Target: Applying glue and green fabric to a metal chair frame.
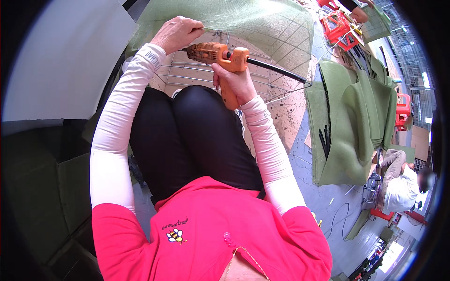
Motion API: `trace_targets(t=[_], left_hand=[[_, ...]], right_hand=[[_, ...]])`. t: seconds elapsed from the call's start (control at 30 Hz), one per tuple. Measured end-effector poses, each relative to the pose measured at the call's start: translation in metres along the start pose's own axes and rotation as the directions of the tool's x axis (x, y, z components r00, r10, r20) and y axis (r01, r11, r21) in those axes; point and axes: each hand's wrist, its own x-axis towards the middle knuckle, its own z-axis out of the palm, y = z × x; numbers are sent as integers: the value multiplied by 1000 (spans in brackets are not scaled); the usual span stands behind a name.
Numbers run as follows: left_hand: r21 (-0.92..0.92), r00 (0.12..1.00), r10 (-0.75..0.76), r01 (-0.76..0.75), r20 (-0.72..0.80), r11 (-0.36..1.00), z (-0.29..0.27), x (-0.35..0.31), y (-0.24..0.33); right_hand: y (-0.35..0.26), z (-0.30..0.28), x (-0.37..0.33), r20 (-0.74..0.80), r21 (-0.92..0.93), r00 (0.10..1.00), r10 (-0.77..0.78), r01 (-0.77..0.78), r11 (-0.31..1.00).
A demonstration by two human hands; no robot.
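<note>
My right hand (238, 83) is wrapped round the handle of an orange glue gun (206, 52), stained dark along its body. A long black glue stick (276, 70) runs out of its back end, to the right. The nozzle points left, passing just below my left hand (177, 33). That hand is closed in a pinch on the near edge of a translucent green mesh sheet (234, 15). Under and behind the sheet is a metal wire frame (190, 70), in front of my knees. The glue gun partly covers the frame, and the nozzle tip is hard to make out.
To the right, green mesh sheets (349, 126) lie in a pile with black sticks (324, 138) beside them. Red stools (338, 29) stand farther off. A person in white (401, 193) sits at far right; another person's arm (360, 14) shows at top right. A pale panel (56, 61) fills the left.
</note>
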Motion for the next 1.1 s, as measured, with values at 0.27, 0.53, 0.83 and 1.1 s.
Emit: trace_targets(t=[0.27,0.53,0.83,1.1], left_hand=[[-1,1000,2,-2,14,1000,-2,2,0],[-2,1000,-3,4,13,1000,-5,-1,0],[23,996,77,-79,52,997,0,-4,9],[112,970,219,-230,104,967,15,-11,23]], right_hand=[[-1,-2,-8,26,12,1000,15,-15,1000],[-4,-6,-19,0,-106,1000,20,-20,994],[42,-178,-171,-81,340,980,180,-142,930],[175,-359,-298,-720,304,673,172,83,949]])
